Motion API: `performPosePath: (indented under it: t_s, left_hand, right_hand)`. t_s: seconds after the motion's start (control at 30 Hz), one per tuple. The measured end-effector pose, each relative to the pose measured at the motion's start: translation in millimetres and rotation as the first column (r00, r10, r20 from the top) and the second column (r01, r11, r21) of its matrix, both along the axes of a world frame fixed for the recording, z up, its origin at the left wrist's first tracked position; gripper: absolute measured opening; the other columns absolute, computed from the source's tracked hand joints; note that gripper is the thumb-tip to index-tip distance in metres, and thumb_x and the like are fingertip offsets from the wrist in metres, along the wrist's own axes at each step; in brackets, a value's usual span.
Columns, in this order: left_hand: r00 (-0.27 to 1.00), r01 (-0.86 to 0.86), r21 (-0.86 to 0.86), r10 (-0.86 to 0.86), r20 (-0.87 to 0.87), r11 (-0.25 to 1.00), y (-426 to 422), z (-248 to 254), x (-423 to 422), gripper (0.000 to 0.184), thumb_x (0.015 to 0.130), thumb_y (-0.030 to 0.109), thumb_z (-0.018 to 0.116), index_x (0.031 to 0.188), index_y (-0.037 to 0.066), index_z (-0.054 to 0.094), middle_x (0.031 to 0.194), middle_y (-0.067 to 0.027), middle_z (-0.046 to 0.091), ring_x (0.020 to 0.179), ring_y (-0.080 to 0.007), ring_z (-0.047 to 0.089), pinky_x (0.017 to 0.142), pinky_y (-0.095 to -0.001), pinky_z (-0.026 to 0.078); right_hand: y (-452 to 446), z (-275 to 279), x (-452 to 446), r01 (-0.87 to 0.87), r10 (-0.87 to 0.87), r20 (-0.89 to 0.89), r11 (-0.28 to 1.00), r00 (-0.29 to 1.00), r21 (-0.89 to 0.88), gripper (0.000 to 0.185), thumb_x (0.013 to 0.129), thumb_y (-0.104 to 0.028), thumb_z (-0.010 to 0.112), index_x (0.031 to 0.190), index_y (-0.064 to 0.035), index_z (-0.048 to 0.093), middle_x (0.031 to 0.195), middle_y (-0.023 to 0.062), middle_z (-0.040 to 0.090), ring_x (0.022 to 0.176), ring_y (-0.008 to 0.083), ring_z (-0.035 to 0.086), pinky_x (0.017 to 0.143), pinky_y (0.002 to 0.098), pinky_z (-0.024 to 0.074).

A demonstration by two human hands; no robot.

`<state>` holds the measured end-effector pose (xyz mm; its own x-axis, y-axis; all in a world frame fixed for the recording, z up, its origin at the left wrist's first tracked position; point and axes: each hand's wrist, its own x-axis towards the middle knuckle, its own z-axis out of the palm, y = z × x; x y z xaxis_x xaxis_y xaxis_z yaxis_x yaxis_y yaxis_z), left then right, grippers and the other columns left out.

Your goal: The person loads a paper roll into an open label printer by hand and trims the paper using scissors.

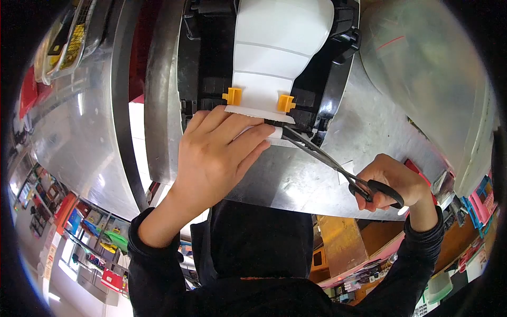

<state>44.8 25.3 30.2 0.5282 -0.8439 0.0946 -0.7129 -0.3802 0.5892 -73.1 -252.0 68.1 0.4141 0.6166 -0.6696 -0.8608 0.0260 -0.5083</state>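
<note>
A black label printer (210, 58) lies open on the metal table, with a white label roll (274, 55) inside. The label strip (259, 87) runs towards me between two yellow guides (285, 102); its front edge looks ragged. My left hand (211, 148) is closed at the printer's front, fingers over the end of the strip, thumb hidden. In my right hand (393, 179) is a pair of scissors (330, 161) with black handles. Its long blades reach left to the printer's front, tips near my left fingertips and a small white bit of paper (275, 133).
The metal table (274, 174) extends under the printer. A large translucent plastic bag (428, 79) occupies its right side. Across a gap on the left stands another metal table (90, 121), with a wire basket (79, 31) at its far end. Crowded shelves stand lower left.
</note>
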Motion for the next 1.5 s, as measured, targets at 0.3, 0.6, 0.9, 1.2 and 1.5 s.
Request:
performPosePath:
  t_s: [0.3, 0.6, 0.9, 1.2, 1.5]
  left_hand:
    - [1.0, -0.016, 0.024, 0.016, -0.012, 1.0, 0.4, 0.9, -1.2, 0.027, 0.064, 0.012, 0.078, 0.089, 0.011, 0.07, 0.09, -0.0016, 0.065, 0.078, -0.0206, 0.057, 0.068, -0.0326, 0.043]
    - [1.0, -0.016, -0.037, 0.016, 0.005, 0.999, 0.5, -2.8, -1.6, 0.022, 0.065, 0.012, 0.074, 0.086, 0.009, 0.068, 0.089, -0.0005, 0.063, 0.076, -0.0184, 0.056, 0.066, -0.0315, 0.041]
    - [0.993, -0.12, -0.072, 0.12, -0.005, 0.99, 6.9, -7.5, -5.8, 0.02, 0.062, 0.014, 0.079, 0.075, 0.01, 0.064, 0.082, -0.0023, 0.065, 0.076, -0.0208, 0.059, 0.071, -0.0343, 0.041]
    - [0.927, -0.322, -0.143, 0.282, -0.247, 0.936, 14.1, -23.6, -21.6, 0.052, 0.061, 0.017, 0.084, 0.095, 0.004, 0.047, 0.083, -0.0054, 0.066, 0.081, -0.0179, 0.062, 0.074, -0.0332, 0.042]
    - [0.96, -0.28, -0.184, 0.275, -0.049, 0.942, 11.0, -17.7, -24.8, 0.055, 0.062, 0.018, 0.084, 0.097, 0.004, 0.044, 0.087, -0.0037, 0.063, 0.076, -0.0173, 0.06, 0.079, -0.0349, 0.038]
  right_hand:
    - [0.0, 0.3, 0.2, -0.03, 0.028, -0.065, 0.999, 0.997, -0.024, 0.064, 0.07, -0.062, 0.069, 0.074, 0.002, 0.063, 0.058, 0.0026, 0.057, 0.044, 0.0065, 0.048, 0.041, 0.0184, 0.0328]
    - [-7.6, -25.1, -7.1, -0.153, 0.153, 0.085, 0.988, 0.984, -0.017, 0.024, 0.074, -0.016, 0.078, 0.07, 0.0019, 0.063, 0.063, 0.006, 0.063, 0.056, 0.0082, 0.057, 0.049, 0.0193, 0.0411]
    - [-7.9, -62.7, -16.2, -0.075, 0.074, 0.087, 0.997, 0.993, 0.005, 0.027, 0.056, -0.003, 0.085, 0.069, 0.0029, 0.062, 0.064, 0.0072, 0.064, 0.055, 0.011, 0.061, 0.051, 0.0232, 0.0471]
    - [16.6, -61.8, -1.1, -0.149, 0.293, 0.37, 0.917, 0.882, -0.371, 0.036, 0.059, -0.024, 0.087, 0.058, -0.0037, 0.057, 0.046, 0.0012, 0.048, 0.042, 0.0085, 0.042, 0.042, 0.0278, 0.0303]
    - [-0.8, -33.9, -16.9, -0.177, 0.285, 0.317, 0.928, 0.904, -0.329, 0.045, 0.059, -0.029, 0.088, 0.056, -0.003, 0.051, 0.049, -0.0016, 0.045, 0.046, 0.0057, 0.038, 0.043, 0.0243, 0.0287]
